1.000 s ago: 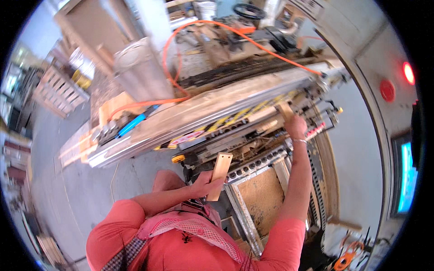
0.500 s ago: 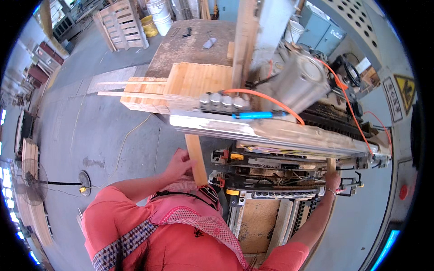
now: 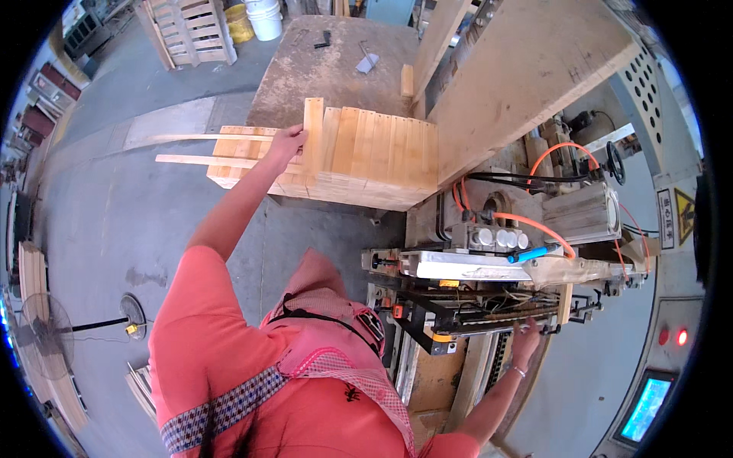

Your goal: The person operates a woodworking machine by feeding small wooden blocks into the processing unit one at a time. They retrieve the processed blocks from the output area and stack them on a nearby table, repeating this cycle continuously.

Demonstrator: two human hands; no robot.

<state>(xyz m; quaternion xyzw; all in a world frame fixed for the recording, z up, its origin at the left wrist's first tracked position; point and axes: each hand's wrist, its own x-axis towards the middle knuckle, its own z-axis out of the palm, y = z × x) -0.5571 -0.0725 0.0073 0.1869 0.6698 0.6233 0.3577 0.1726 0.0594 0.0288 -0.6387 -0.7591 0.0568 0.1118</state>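
Observation:
My left hand [image 3: 287, 146] is stretched forward and closed on a pale wooden slat [image 3: 314, 126] with small holes at its far end. That slat lies at the left end of a row of similar slats [image 3: 374, 153] on the stack. At the right end of the machine, my right hand [image 3: 525, 345] has its fingers apart and holds nothing. Just ahead of these fingers, the end of another wooden slat [image 3: 565, 301] sticks out from under the machine's metal beam [image 3: 458, 266].
Two thin strips [image 3: 206, 161] jut left from the stack. A worn table [image 3: 336, 57] stands behind it. Orange hoses [image 3: 534, 227] run over the machine. A lit screen [image 3: 646, 408] is at the lower right, a fan [image 3: 50, 328] at the left.
My left hand has gone from near my waist forward to the stack with the slat. My right hand has come off the slat in the machine. The metal beam now sits farther from the stack.

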